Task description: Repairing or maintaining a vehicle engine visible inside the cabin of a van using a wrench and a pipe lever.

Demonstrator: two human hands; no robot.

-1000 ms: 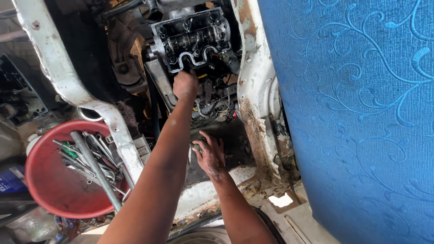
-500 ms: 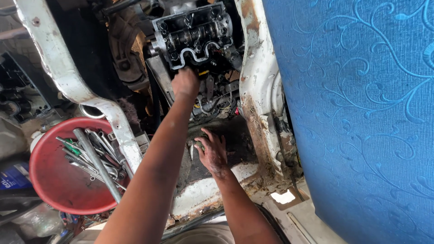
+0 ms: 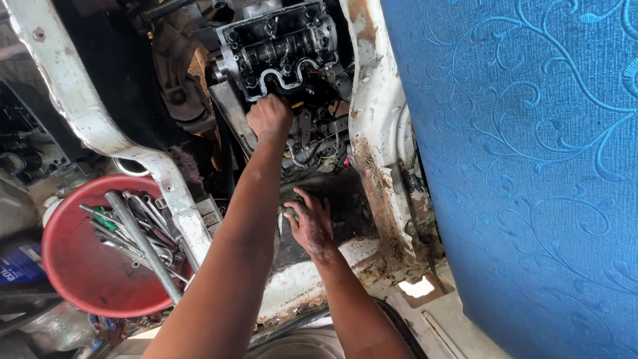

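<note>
Left hand [image 3: 269, 114] closed against near edge of exposed grey metal engine head [image 3: 279, 46], grasp unclear | right hand [image 3: 311, 223] spread flat on dark floor panel [image 3: 345, 206] | rusty white frame rails [image 3: 375, 133] hem both sides | red round basin of wrenches [image 3: 73, 266] left.

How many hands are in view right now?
2. The left hand reaches up against the lower edge of the open engine head. The right hand rests lower down on the dark floor panel. No other person's hands show.
</note>
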